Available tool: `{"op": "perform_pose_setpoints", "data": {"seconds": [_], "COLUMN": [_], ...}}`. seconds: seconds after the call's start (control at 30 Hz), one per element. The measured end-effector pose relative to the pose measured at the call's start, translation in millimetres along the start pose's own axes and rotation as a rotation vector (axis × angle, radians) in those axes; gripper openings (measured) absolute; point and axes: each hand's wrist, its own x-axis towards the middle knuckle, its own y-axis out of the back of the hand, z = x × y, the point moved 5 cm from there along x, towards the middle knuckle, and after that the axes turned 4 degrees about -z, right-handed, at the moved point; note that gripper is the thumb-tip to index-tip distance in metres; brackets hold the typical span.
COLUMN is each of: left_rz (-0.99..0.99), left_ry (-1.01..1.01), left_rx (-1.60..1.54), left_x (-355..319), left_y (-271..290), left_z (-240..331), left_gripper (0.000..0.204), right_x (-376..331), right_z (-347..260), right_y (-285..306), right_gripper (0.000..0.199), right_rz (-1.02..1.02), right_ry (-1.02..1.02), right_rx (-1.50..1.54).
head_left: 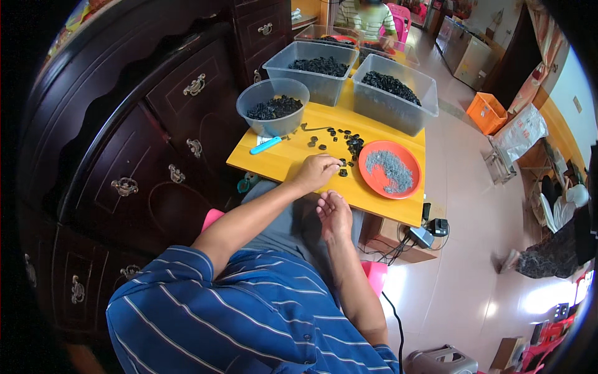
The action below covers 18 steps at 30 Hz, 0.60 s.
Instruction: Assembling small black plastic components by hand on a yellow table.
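My left hand [316, 172] rests over the yellow table's near edge. Its fingers are pressed together at a small black plastic part [342, 162], and they seem to grip it. Another black part [343, 173] lies just below those fingertips. Closer to my body, my right hand [335, 215] is held off the table's front edge with palm turned up and fingers curled; whatever they may pinch is too small to see. To the right of my hands sits an orange-red plate [369, 179] bearing a heap of small grey pieces. Loose black parts [355, 144] are scattered beyond my left hand.
A round clear tub [266, 128] and rectangular bins [398, 115] [321, 90] hold black parts. A light-blue handled tool [266, 146] lies at the table's left. Dark cabinets [162, 112] flank the left side. Across the table sits another person [367, 19].
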Motion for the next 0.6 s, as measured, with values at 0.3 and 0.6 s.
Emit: {"op": "perform_pose_setpoints", "data": {"seconds": [0.3, 0.6], "left_rz": [-0.145, -0.157], "left_ry": [-0.179, -0.2], "left_rx": [0.123, 0.126], "left_x": [-34, -54], "left_y": [8, 6], "left_z": [49, 46], "left_gripper": [0.017, 0.018], "right_x": [2, -2], "right_z": [-3, 1], "right_y": [0, -8], "right_gripper": [0.02, 0.029], "right_rz": [-0.025, -0.111], "right_ry": [0.047, 0.038], "right_rx": [0.024, 0.032]}}
